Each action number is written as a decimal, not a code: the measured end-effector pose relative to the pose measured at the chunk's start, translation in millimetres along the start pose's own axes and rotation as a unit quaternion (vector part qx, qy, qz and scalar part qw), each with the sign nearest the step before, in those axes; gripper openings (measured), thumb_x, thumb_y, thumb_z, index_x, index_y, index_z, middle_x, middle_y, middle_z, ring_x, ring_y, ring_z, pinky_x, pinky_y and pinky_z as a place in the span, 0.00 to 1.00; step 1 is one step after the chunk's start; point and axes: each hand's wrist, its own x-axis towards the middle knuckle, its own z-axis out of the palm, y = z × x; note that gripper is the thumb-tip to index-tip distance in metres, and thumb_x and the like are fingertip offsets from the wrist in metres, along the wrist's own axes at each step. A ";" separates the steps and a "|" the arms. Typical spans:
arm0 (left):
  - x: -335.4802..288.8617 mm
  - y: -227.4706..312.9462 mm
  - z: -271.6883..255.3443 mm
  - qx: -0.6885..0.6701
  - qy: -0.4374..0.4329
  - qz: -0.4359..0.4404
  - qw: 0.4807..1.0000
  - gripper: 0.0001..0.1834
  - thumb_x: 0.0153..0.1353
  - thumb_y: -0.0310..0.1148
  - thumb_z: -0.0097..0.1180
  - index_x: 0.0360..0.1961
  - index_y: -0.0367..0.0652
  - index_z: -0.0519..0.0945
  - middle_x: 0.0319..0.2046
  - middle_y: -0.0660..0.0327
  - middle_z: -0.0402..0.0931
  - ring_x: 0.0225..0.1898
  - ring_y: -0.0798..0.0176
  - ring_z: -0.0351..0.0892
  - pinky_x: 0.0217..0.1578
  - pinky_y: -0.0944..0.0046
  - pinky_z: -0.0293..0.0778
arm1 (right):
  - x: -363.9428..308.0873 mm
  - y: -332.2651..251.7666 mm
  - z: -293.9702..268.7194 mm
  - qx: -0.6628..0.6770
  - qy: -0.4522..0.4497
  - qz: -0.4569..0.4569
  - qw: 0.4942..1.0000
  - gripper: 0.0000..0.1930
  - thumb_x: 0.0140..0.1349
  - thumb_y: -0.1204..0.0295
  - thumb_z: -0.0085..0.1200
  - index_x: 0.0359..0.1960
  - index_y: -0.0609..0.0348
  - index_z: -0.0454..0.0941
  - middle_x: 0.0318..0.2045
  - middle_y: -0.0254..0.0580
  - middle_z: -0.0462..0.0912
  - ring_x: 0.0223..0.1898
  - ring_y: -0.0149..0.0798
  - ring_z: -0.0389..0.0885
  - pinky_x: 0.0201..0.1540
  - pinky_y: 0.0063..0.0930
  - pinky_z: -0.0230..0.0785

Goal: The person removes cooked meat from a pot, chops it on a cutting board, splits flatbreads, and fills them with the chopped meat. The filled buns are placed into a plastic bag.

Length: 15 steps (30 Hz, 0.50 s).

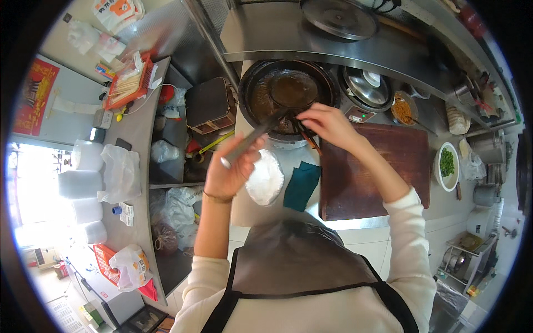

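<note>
My left hand (233, 164) is closed round the grey handle of a round strainer (294, 90), whose head lies over brown liquid in a large dark pot (247, 105). My right hand (328, 126) is at the pot's near right rim, thumb and fingers drawn together by the strainer's neck. What those fingers pinch, if anything, is too small to make out. Just below them, thin dark sticks with reddish ends (312, 142) lean over the rim. Nearest my left wrist is a bowl of white powder (265, 177), with a folded dark green cloth (302, 186) beside it.
A dark wooden board (375, 172) lies to the right. Behind it stand a lidded cooker (366, 89) and a bowl of orange bits (403, 108). Chopped greens fill a white bowl (446, 166) farther right. A metal shelf (266, 36) overhangs the back; a box (210, 105) stands left.
</note>
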 end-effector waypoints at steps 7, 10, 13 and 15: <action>18.0 60.6 43.2 -0.158 -0.020 -0.101 0.982 0.35 0.71 0.36 0.45 0.64 0.18 0.45 0.45 0.53 0.62 0.35 0.64 0.70 0.31 0.65 0.79 | 69.6 -41.6 59.9 -0.226 -0.163 -0.088 0.957 0.10 0.61 0.62 0.56 0.38 0.52 0.81 0.28 0.48 0.84 0.32 0.51 0.85 0.32 0.46 0.76; 9.7 62.7 50.3 -0.136 0.038 -0.123 0.982 0.22 0.69 0.29 0.45 0.52 0.15 0.60 0.40 0.52 0.67 0.30 0.68 0.70 0.28 0.71 0.80 | 66.0 -35.6 47.7 -0.205 -0.130 -0.126 0.962 0.08 0.62 0.65 0.55 0.32 0.55 0.78 0.28 0.47 0.84 0.32 0.51 0.85 0.30 0.45 0.76; -5.5 53.8 55.6 0.022 0.067 -0.107 0.992 0.17 0.68 0.26 0.44 0.49 0.19 0.64 0.37 0.54 0.68 0.27 0.71 0.67 0.20 0.74 0.72 | 38.1 -19.8 15.9 -0.098 -0.072 -0.103 0.987 0.08 0.63 0.67 0.55 0.41 0.54 0.80 0.32 0.45 0.85 0.34 0.51 0.84 0.34 0.41 0.76; -17.9 46.6 59.1 0.176 0.077 -0.067 0.979 0.15 0.67 0.25 0.43 0.48 0.21 0.65 0.33 0.55 0.68 0.25 0.72 0.66 0.17 0.75 0.67 | 13.6 -10.7 -2.7 -0.031 0.002 -0.082 0.996 0.09 0.64 0.69 0.55 0.45 0.55 0.79 0.32 0.45 0.84 0.34 0.49 0.84 0.36 0.38 0.76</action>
